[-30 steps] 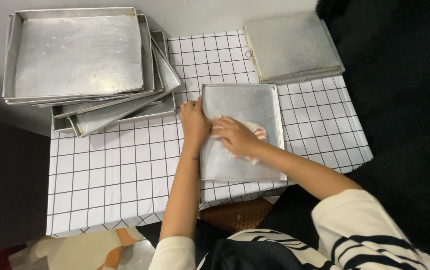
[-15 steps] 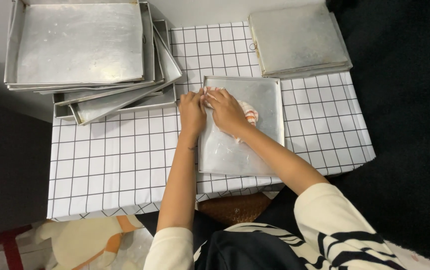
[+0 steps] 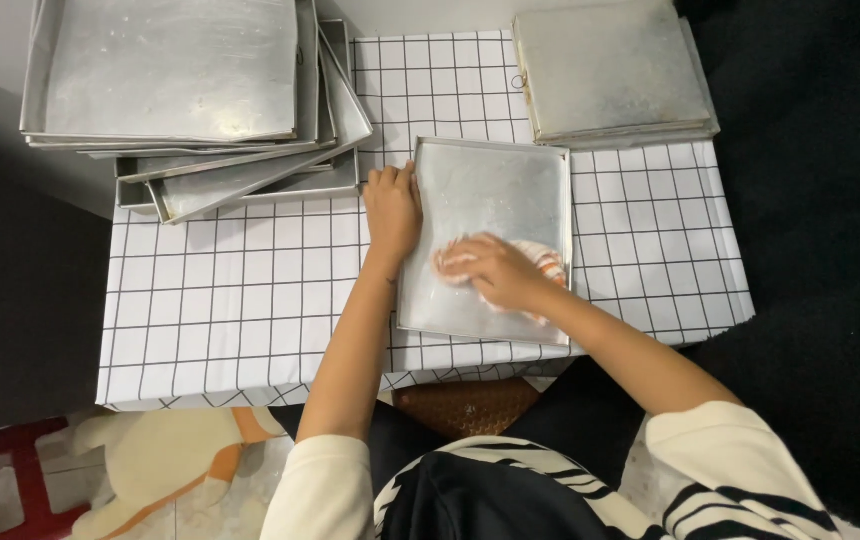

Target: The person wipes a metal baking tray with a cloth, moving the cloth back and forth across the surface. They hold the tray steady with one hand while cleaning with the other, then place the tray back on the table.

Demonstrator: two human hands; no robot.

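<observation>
Below, checked tablecloth (image 3: 250, 290) (dark floor (image 3: 830, 200) around) bears metal tray (image 3: 495, 185).

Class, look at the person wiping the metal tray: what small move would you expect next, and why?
Probably a sweep of the cloth up toward the tray's far end. The right hand presses it near the lower half, while the left hand steadies the left rim; the upper part lies uncovered.

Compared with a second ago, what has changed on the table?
The right hand has slid its cloth from the tray's upper left down toward its lower right. The left hand still steadies the left rim. Tray and both stacks stayed put.
</observation>
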